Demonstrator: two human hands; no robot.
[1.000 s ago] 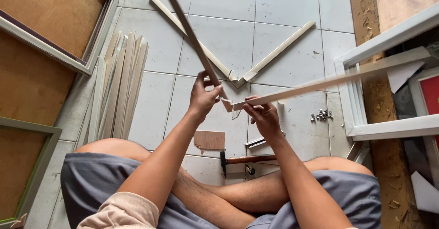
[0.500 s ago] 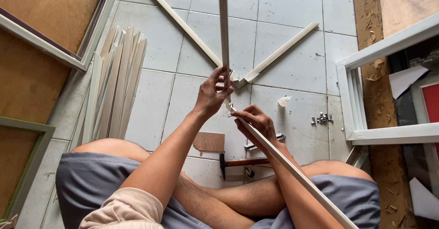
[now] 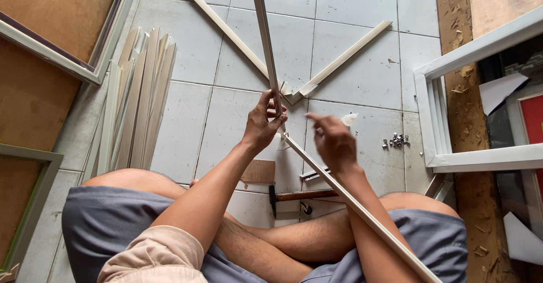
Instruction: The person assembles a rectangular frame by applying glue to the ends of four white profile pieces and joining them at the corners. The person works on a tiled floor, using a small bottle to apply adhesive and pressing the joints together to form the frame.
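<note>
1. Sitting cross-legged on the tiled floor (image 3: pixel 237 107), with two pale moulding strips held up between the knees.
2. Gripping the upright strip (image 3: pixel 264 40) in the left hand (image 3: pixel 263 126), fingers curled shut round its lower end; strip rising out of the top of the view.
3. Meeting it just below that hand, a second strip (image 3: pixel 362 209) slanting down to the right across the right forearm and thigh.
4. Hovering just beside the joint, the right hand (image 3: pixel 335 143), fingers loosely bent, half open; cannot tell whether it touches the slanting strip.
5. Lying behind the hands, two more strips joined in a V (image 3: pixel 294 93) on the floor.
6. Resting at the left, a bundle of strips (image 3: pixel 138 107), too overlapped to count.
7. Lying between the legs and hands: one hammer (image 3: pixel 305 195), one small brown board (image 3: pixel 259 171).
8. Sitting to the right: a small heap of metal bits (image 3: pixel 396 141), one white frame (image 3: pixel 441 113).
</note>
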